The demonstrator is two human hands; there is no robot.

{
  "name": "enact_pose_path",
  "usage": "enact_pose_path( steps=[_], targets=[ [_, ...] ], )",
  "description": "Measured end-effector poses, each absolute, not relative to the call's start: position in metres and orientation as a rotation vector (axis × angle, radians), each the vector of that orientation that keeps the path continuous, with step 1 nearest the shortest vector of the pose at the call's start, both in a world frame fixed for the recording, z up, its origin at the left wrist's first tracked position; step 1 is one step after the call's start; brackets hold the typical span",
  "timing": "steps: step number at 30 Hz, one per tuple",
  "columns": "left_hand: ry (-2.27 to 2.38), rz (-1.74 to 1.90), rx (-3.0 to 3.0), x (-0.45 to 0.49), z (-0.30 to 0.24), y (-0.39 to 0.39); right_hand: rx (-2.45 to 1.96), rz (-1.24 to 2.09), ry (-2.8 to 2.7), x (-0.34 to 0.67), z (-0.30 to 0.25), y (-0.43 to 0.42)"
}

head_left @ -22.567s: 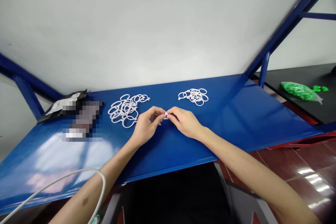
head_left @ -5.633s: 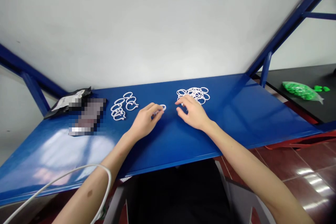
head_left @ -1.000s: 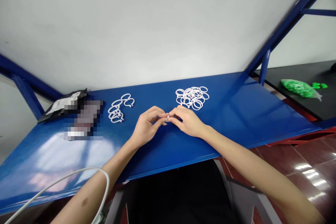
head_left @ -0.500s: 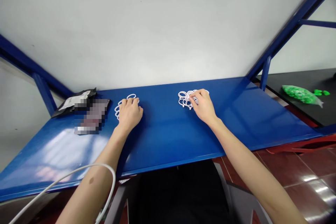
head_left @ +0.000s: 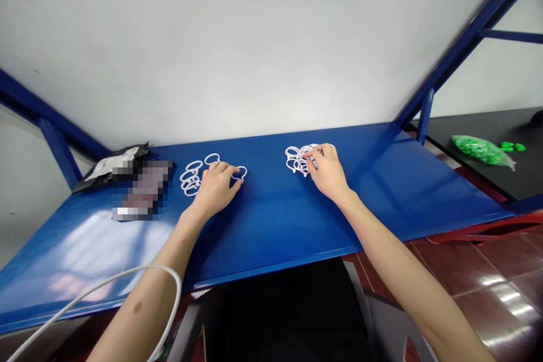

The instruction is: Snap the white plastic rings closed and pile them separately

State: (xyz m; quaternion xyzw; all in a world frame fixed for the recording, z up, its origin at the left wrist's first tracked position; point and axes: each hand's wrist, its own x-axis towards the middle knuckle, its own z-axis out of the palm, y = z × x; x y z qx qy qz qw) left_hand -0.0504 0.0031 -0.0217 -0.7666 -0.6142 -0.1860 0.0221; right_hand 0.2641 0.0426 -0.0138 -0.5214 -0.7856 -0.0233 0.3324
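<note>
My left hand [head_left: 216, 186] is closed on a thin white ring [head_left: 242, 171], which sticks out to the right between thumb and fingers. Left of and behind this hand lie several more white rings [head_left: 189, 184], some overlapping, and a separate white ring [head_left: 211, 158] lies farther back. My right hand [head_left: 326, 168] rests at a heap of white rings [head_left: 292, 153] on the blue table. Its thumb and fingertips are pinched on the rings there, and the hand covers part of the heap. Small knobs show on some rings.
On the blue table [head_left: 271, 226], a black package with a white label [head_left: 112, 167] and a blurred flat packet [head_left: 146, 189] lie at the left. A white cable [head_left: 106, 280] loops over my left forearm. A bag of green pieces [head_left: 481, 150] sits on a black table at right.
My left hand has shifted slightly right, bringing a ring away from the left group; more of that group shows now. My right hand stays at the heap. The view has shifted slightly.
</note>
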Motion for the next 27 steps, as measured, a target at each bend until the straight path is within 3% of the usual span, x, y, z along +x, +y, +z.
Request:
enact_pose_path(
  steps=[6,12,21,27],
  targets=[
    [-1.845,-0.716,-2.504,-0.042,-0.014,-0.002,-1.133,0.041,-2.123,0.247,-0.009,0.028],
    [-1.875,-1.087,-2.975,-0.008,0.006,-0.024,-0.831,0.524,-2.273,0.222,-0.011,0.003],
    [-1.975,-1.717,-3.019,0.003,0.001,-0.029,-0.868,0.607,-2.249,0.218,-0.010,0.000],
    [-2.008,-1.742,-2.918,0.004,-0.005,-0.027,-0.897,0.665,-2.255,0.216,-0.007,-0.003]
  ],
)
